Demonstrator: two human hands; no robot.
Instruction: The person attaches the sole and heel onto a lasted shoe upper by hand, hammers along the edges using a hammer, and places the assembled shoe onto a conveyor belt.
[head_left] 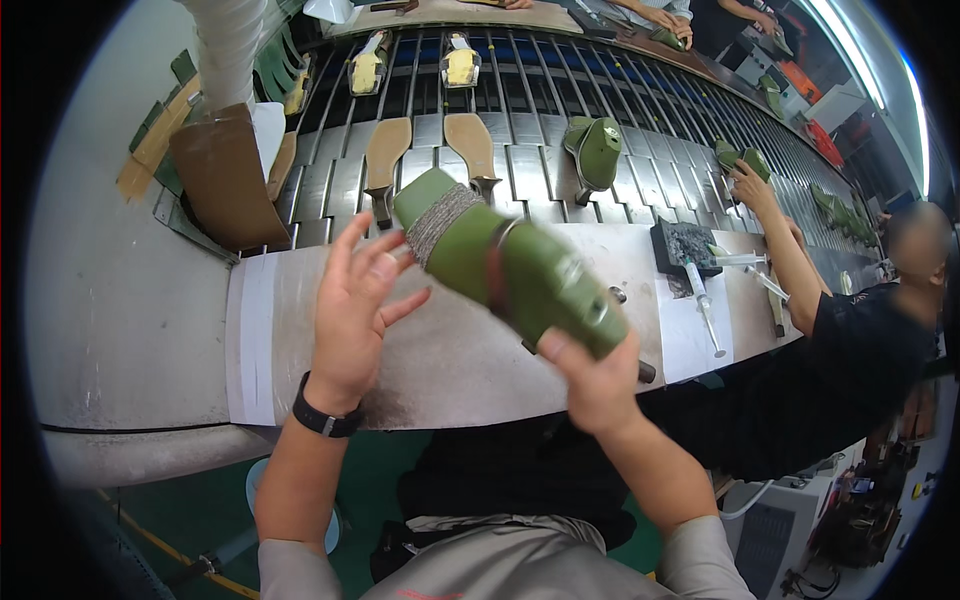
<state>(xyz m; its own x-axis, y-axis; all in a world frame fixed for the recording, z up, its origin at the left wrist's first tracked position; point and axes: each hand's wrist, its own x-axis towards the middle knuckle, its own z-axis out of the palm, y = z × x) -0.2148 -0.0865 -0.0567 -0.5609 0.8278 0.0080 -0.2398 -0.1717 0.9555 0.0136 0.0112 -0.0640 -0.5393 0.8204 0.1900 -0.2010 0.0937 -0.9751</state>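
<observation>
My right hand (600, 390) grips the hole-marked end of a green shoe last (530, 275), tilted above the bench and partly smeared by motion. Grey cord (442, 228) is wound several times round its far left end, and a reddish-brown band (496, 268) crosses its middle. Beside the cord-wound end, my left hand (352, 310) is open with fingers spread; whether a fingertip touches the last I cannot tell. Beyond it, two tan shoe soles with heels (388, 150) lie on the metal slats, and a green last (598, 150) with a heel stands to their right.
The pale bench (450, 370) runs below my hands. A dark tray (672, 250) and syringes (706, 312) sit at its right. A co-worker's arm (785, 240) reaches over there. A slatted conveyor (520, 170) lies behind; a brown board (225, 175) and white duct (230, 50) stand left.
</observation>
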